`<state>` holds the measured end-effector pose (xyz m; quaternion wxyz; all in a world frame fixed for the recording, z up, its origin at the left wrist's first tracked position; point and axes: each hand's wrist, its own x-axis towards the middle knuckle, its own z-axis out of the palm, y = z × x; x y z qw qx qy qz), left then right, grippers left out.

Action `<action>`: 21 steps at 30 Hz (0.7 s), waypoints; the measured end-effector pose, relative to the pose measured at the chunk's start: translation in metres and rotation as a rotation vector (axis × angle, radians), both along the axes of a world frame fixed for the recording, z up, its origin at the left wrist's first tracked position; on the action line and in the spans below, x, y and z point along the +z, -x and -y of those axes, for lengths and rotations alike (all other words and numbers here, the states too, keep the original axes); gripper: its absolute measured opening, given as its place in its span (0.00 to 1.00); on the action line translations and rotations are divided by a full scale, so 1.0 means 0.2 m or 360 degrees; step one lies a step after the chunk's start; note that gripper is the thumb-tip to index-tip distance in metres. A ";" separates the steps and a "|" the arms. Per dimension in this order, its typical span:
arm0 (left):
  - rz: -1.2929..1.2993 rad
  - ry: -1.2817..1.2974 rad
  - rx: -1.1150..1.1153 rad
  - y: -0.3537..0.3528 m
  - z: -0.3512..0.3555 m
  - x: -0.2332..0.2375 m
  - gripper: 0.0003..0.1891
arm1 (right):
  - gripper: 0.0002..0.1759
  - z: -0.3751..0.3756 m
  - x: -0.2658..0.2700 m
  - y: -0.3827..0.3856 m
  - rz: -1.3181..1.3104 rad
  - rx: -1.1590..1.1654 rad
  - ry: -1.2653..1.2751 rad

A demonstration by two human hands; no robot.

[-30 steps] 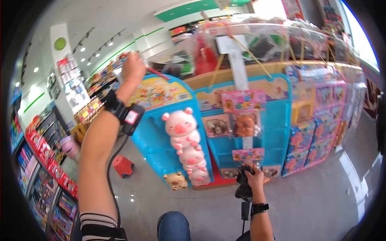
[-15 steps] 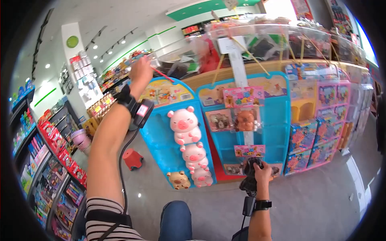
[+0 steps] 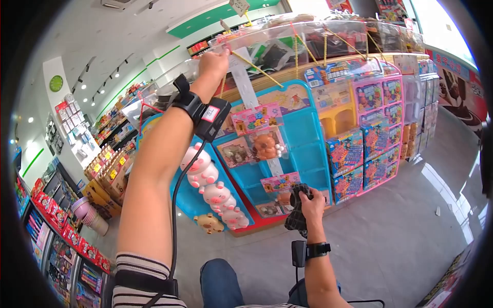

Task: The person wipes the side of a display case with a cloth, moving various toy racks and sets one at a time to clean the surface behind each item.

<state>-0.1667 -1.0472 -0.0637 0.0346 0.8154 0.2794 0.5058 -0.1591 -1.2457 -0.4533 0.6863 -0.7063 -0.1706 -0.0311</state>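
Observation:
My left hand [image 3: 213, 65] is raised to the rim of a clear plastic bin, its fingers closed at the top of a yellow cord [image 3: 257, 69]. That cord holds up a blue display tray [image 3: 303, 128]. A white hanging strip [image 3: 243, 84] carries toy packs in front of the tray, among them a brown figure [image 3: 266, 147] in clear wrap. Low by the tray, my right hand [image 3: 312, 205] grips a black checked cloth [image 3: 296, 218]. Behind my left forearm, a second blue tray [image 3: 187, 208] bears pink pig toys [image 3: 215, 195] and a tan bear-like toy [image 3: 209, 224].
Clear bins [image 3: 328, 41] of packaged goods line the counter top. Right of the trays hangs a pink-framed rack [image 3: 377, 128] of boxed items. Shelves [image 3: 56, 256] of goods stand at left, near stacked pink buckets [image 3: 90, 215]. Grey tiled floor [image 3: 380, 246] lies at right.
My left hand has moved from the red cord of the pig-toy tray rightward to the yellow cord. The view has turned right. My right hand still holds the cloth.

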 end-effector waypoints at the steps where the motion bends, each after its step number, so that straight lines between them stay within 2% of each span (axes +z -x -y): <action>1: 0.0037 -0.0051 0.0125 -0.04 -0.02 0.00 0.22 | 0.16 0.01 0.00 0.00 -0.0001 -0.0019 0.0004; 4: 0.0132 -0.0288 0.0475 -0.13 -0.01 0.00 0.24 | 0.15 0.04 0.02 -0.01 -0.0054 -0.0012 -0.0024; 7: 0.0024 -0.0160 0.0253 -0.20 -0.14 0.05 0.28 | 0.15 0.08 0.02 -0.03 -0.0029 -0.0073 -0.0001; 8: 0.0163 -0.0060 0.0187 -0.23 -0.19 0.06 0.30 | 0.15 0.08 0.02 -0.04 -0.0036 -0.0087 0.0001; 9: 0.0186 0.0272 -0.0067 -0.16 -0.04 0.06 0.26 | 0.15 0.09 0.02 -0.04 -0.0041 -0.0098 0.0002; 11: 0.0486 0.0481 -0.0406 -0.20 -0.19 0.04 0.22 | 0.16 0.11 0.03 -0.05 -0.0063 -0.0093 -0.0002; 13: 0.0503 0.0875 -0.0755 -0.21 -0.26 0.05 0.18 | 0.16 0.12 0.01 -0.06 -0.0044 -0.0126 -0.0011; 15: 0.0329 0.0963 -0.0795 -0.24 -0.39 0.09 0.16 | 0.17 0.13 0.00 -0.08 -0.0050 -0.0160 0.0044; 17: 0.0327 0.0834 -0.0768 -0.23 -0.38 0.07 0.16 | 0.17 0.14 -0.01 -0.09 -0.0038 -0.0192 0.0082; 18: 0.0344 0.0947 -0.0888 -0.22 -0.37 0.08 0.15 | 0.17 0.13 -0.02 -0.11 -0.0030 -0.0206 0.0075; 21: 0.0431 0.0868 -0.0965 -0.20 -0.29 0.07 0.18 | 0.17 0.15 0.00 -0.11 -0.0080 -0.0228 0.0117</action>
